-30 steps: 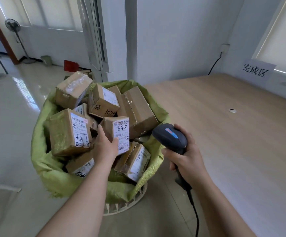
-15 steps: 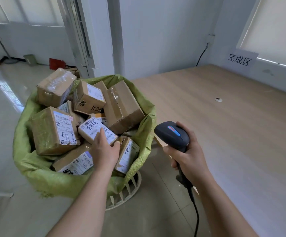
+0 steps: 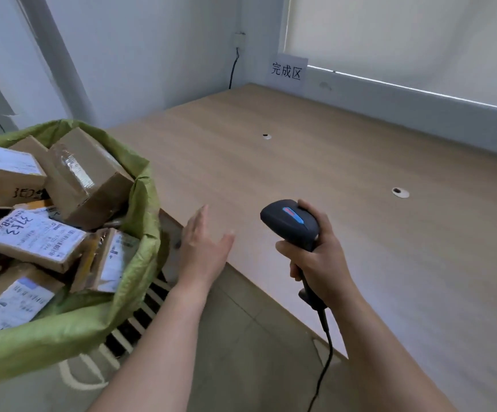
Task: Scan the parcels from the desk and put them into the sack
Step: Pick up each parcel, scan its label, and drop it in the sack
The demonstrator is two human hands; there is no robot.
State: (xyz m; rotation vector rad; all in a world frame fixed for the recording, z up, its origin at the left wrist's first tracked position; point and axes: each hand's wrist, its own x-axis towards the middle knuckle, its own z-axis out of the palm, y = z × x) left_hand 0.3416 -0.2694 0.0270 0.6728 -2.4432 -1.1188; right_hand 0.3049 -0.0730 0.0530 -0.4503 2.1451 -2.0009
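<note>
Green sack (image 3: 98, 319) — seven-odd parcels (image 3: 37, 237); one scanner (image 3: 290, 223).

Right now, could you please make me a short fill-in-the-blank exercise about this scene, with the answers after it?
1. The right hand grips a black ____.
2. The parcels lie in a sack whose colour is ____.
3. The left hand is open and holds ____.
4. The paper sign hangs on the wall behind the ____.

Answers: scanner; green; nothing; desk
</note>
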